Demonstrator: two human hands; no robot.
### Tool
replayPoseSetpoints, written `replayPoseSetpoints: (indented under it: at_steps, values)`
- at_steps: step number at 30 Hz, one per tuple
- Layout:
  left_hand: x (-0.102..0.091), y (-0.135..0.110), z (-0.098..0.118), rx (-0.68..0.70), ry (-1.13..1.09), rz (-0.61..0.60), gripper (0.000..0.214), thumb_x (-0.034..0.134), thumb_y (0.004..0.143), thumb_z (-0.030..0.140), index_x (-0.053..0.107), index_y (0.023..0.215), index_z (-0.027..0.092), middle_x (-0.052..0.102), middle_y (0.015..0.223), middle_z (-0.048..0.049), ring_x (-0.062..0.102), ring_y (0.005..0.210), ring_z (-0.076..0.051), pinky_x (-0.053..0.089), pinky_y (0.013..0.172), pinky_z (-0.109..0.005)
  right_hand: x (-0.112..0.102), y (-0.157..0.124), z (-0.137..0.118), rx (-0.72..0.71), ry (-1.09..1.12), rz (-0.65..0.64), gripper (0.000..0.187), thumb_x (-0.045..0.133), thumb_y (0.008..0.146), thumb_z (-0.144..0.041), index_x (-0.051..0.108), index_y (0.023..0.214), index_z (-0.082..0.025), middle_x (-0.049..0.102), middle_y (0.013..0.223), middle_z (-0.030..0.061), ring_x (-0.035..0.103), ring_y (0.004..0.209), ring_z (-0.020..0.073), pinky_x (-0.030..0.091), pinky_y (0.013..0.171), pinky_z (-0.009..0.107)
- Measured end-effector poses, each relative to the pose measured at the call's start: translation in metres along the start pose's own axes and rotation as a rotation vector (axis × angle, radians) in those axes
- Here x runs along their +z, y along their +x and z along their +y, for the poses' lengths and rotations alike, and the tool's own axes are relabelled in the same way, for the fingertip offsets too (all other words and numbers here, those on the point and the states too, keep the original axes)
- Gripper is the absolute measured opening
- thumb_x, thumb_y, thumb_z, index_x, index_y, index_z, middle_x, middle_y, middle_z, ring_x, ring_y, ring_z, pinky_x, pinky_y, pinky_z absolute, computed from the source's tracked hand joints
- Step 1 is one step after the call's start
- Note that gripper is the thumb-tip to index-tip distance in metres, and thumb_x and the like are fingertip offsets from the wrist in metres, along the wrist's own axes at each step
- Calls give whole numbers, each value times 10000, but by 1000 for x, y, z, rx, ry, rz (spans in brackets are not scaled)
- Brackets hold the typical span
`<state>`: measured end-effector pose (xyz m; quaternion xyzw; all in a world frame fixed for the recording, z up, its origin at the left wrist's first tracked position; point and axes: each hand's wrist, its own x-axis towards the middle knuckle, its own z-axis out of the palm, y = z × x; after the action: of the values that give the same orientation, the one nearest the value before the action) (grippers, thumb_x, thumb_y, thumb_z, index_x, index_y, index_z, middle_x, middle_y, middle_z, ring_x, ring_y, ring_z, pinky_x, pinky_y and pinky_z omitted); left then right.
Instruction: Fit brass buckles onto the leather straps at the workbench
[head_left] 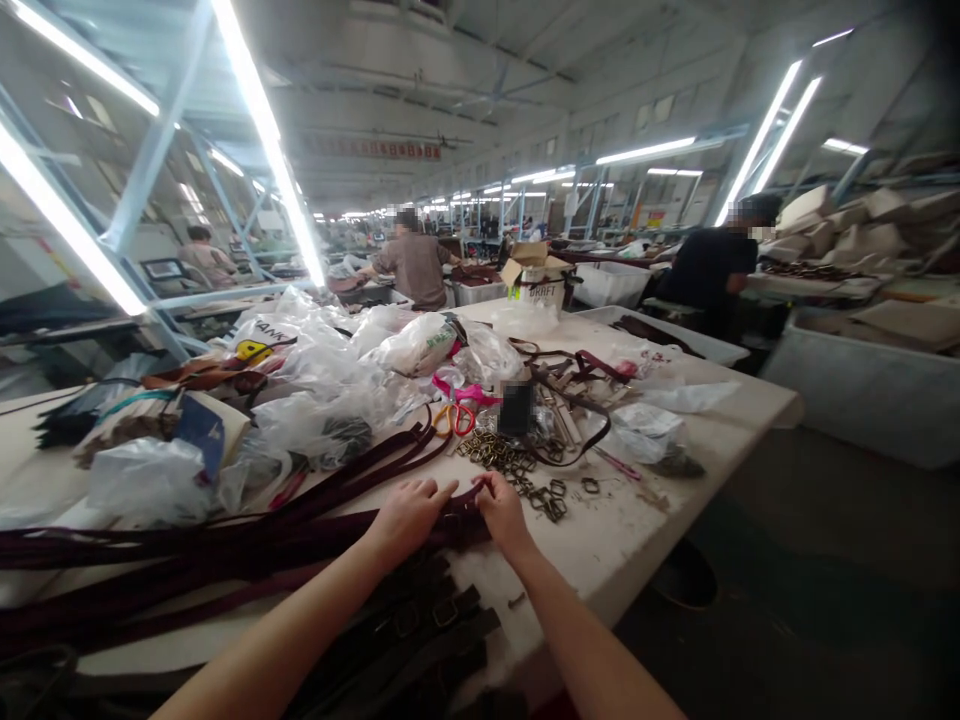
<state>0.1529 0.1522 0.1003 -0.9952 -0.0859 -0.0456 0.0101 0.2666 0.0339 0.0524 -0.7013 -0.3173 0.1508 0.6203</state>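
A dark red strap (466, 496) lies between both hands on the table (607, 530), apparently being worked. The right hand (502, 512) pinches it, fingertips closed; the left hand (409, 512) curls, its grip hidden. Next calls for steady fingers. Beyond lie metal buckles (499, 455).

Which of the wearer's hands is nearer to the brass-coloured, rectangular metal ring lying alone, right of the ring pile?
Right. The right hand is left of the brass-coloured, rectangular metal ring in the picture, not touching it; the left hand is farther left.
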Motion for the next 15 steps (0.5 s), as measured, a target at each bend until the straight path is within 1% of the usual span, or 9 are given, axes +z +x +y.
replayPoseSetpoints:
  at_steps: [1, 2, 3, 5, 7, 8, 10, 12, 15]
  values:
    - [-4, -1, 7, -26, -44, -11, 366, 430, 840, 354, 457, 1191, 256, 587, 872, -58, 554, 800, -214, 364, 671, -291, -3, -1, -2, -8, 41, -29, 269, 384, 820, -376, 529, 866, -155, 541, 597, -7, 509, 532, 148, 393, 516, 244]
    - [-7, -1, 13, -46, -93, -26, 343, 403, 847, 407, 503, 1133, 246, 595, 839, -50, 557, 765, -203, 356, 637, -279, -7, -3, -2, -21, 38, -44, 242, 380, 822, -355, 526, 844, -163, 543, 596, -9, 513, 538, 147, 397, 526, 243]
    - [-10, -1, 18, -52, -140, -40, 359, 377, 845, 465, 544, 1065, 237, 600, 817, -44, 558, 739, -197, 347, 610, -270, -13, -4, -2, -35, -17, -42, 221, 382, 825, -335, 525, 844, -167, 556, 613, -4, 524, 558, 150, 401, 546, 244]
    - [-15, -3, 25, -35, -204, -54, 436, 309, 842, 538, 594, 944, 224, 601, 796, -40, 554, 716, -191, 329, 585, -265, -31, -4, 3, -47, -271, 12, 180, 401, 823, -282, 537, 861, -170, 596, 709, 27, 554, 647, 162, 403, 606, 253]
    - [-19, -4, 27, -26, -227, -60, 514, 217, 862, 535, 618, 879, 215, 596, 776, -45, 546, 691, -184, 316, 577, -266, -51, -2, 11, -17, -651, 66, 137, 452, 799, -220, 557, 866, -165, 607, 842, 70, 566, 757, 185, 395, 669, 270]
    - [-20, -4, 28, -25, -237, -65, 540, 186, 869, 527, 625, 868, 212, 593, 768, -47, 541, 679, -180, 312, 576, -266, -60, -1, 16, 13, -816, 58, 126, 482, 784, -200, 568, 866, -158, 602, 893, 92, 566, 796, 201, 392, 687, 282]
    - [-21, -5, 28, -11, -262, -76, 551, 179, 870, 526, 633, 866, 215, 590, 763, -47, 536, 680, -179, 309, 581, -264, -71, 4, 24, 68, -995, 12, 114, 534, 751, -162, 591, 846, -133, 598, 919, 134, 568, 837, 240, 389, 704, 311]
    - [-21, -5, 28, 11, -295, -82, 540, 187, 873, 517, 637, 857, 220, 590, 749, -43, 531, 693, -179, 311, 594, -262, -73, 10, 30, 107, -1019, -24, 115, 520, 737, -88, 611, 807, -95, 607, 879, 174, 578, 835, 271, 390, 700, 336]
    - [-17, -5, 27, 11, -347, -88, 533, 203, 879, 490, 645, 789, 207, 573, 699, -38, 515, 677, -169, 312, 601, -260, -68, 18, 33, 163, -981, -37, 217, 417, 712, 40, 619, 729, -40, 613, 786, 222, 594, 792, 291, 392, 678, 361]
